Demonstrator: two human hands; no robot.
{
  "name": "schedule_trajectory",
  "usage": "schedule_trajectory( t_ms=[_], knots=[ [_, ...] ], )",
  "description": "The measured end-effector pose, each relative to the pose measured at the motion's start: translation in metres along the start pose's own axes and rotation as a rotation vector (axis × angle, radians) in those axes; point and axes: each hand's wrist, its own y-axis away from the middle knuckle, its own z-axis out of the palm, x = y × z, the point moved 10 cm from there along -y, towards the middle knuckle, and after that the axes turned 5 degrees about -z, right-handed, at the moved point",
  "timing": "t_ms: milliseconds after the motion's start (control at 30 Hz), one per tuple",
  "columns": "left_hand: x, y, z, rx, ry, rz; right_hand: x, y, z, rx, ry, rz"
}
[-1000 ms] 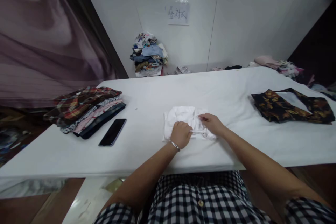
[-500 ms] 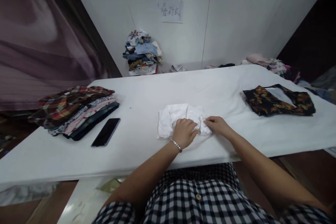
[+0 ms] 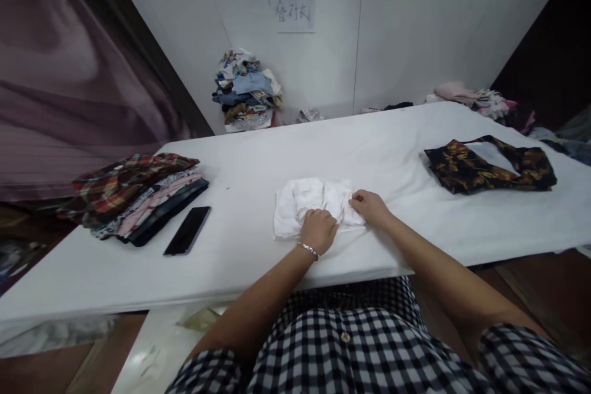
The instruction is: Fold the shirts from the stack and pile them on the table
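Since a moment ago my right hand (image 3: pixel 368 207) has slid up the right edge of the white cloth (image 3: pixel 310 199), pinching it, while my left hand (image 3: pixel 318 229) stays curled on its near edge. The cloth lies mid-bench (image 3: pixel 258 258). A paper sign (image 3: pixel 293 10) on the wall bears handwritten characters I cannot read.

Lighting: even, moderately dim indoor light from above; no hard shadows. White table cover (image 3: pixel 258 166) around the hands is the brightest area, without glare. Soft shadow only under the left hand (image 3: pixel 318 229) and right hand (image 3: pixel 368 206) on the white cloth (image 3: pixel 309 197). Corners far left and far right of the hands fall dark. Wide-angle bending at the edges; curtain (image 3: pixel 69 92) far left smeared. Slight softness overall.
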Motion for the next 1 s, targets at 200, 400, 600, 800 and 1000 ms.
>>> schedule_trajectory(
  t_ms=[200, 400, 600, 800, 1000],
  knots=[
    [-0.072, 0.023, -0.060, 0.320, 0.154, -0.256, -0.065, 0.025, -0.015, 0.147, -0.050, -0.424],
    [-0.179, 0.056, -0.057, 0.251, 0.292, -0.879, -0.074, -0.006, 0.013, 0.010, 0.112, -0.280],
    [-0.175, 0.055, -0.023, 0.043, 0.325, -0.913, -0.055, -0.022, 0.037, -0.098, 0.296, -0.197],
    [-0.169, 0.058, -0.018, 0.045, 0.228, -0.887, -0.042, -0.020, 0.036, -0.059, 0.268, -0.233],
    [-0.196, 0.063, -0.026, 0.073, 0.275, -0.979, 0.013, -0.014, -0.019, 0.100, 0.019, 0.031]
  ],
)
